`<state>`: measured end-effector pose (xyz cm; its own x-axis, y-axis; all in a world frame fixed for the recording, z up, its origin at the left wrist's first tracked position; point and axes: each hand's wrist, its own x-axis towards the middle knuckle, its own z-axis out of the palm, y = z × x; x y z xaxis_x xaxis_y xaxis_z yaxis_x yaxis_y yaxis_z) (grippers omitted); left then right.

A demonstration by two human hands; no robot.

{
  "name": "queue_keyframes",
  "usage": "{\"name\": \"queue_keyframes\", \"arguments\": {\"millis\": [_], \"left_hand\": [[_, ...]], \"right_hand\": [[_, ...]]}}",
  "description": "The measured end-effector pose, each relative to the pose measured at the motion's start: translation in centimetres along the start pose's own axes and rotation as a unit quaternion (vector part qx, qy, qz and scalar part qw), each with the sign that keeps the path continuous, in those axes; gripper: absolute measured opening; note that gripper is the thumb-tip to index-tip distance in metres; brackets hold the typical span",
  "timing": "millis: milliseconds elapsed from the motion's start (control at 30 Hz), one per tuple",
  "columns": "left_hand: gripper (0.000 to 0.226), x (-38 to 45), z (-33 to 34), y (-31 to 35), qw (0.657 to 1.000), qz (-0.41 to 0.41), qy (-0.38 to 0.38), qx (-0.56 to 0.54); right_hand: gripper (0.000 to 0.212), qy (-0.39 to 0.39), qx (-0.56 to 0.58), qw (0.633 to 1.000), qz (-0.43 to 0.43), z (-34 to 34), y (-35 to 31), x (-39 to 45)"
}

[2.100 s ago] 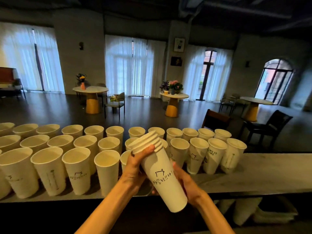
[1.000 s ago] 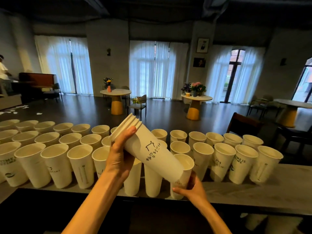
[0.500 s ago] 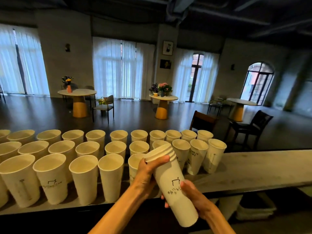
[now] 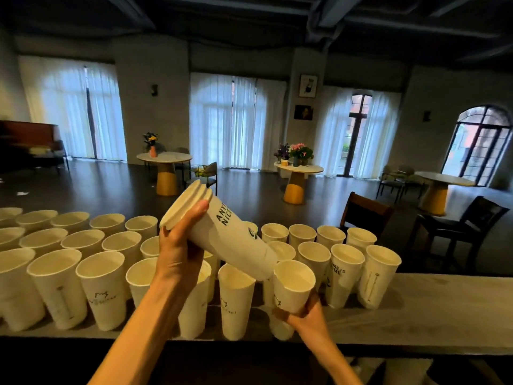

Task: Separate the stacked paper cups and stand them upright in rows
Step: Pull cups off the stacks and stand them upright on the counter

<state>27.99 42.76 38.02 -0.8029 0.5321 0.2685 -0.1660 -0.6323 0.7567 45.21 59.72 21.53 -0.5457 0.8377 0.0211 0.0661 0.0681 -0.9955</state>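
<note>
Above rowed tapered paper cups, left grip round tilted stack, right grip round one cup.

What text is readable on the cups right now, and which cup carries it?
"ANY... NIC...", cut off by the curve: on the stack in the left hand.
"...ME IS ...IME", partly hidden: on a standing cup at the right.
Small prints on the front-row cups and the right hand's cup: too blurred to read.
</note>
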Motion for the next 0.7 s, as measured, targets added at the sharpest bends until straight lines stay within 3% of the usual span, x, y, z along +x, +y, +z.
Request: {"name": "queue_keyframes", "arguments": {"millis": [200, 500, 567, 700], "left_hand": [[0.107, -0.8, -1.8, 1.5, 0.999, 0.036, 0.033, 0.013], [0.116, -2.6, -1.5, -0.5, 0.999, 0.028, 0.016, 0.040], [0.109, -3.0, -0.8, -1.5, 0.999, 0.018, -0.012, 0.044], [0.086, -5.4, 2.2, -5.0, 0.991, -0.067, -0.099, 0.059]], "right_hand": [[0.102, 0.009, -0.018, 1.000, 0.007, 1.2, 1.7, 2.5], [0.119, -0.028, -0.063, 0.997, 0.028, 0.1, 1.3, 1.1], [0.102, -0.037, -0.031, 0.999, 0.019, -1.3, 0.9, -0.3], [0.033, 0.050, 0.013, 0.999, 0.007, -4.0, -1.6, -3.3]]}}
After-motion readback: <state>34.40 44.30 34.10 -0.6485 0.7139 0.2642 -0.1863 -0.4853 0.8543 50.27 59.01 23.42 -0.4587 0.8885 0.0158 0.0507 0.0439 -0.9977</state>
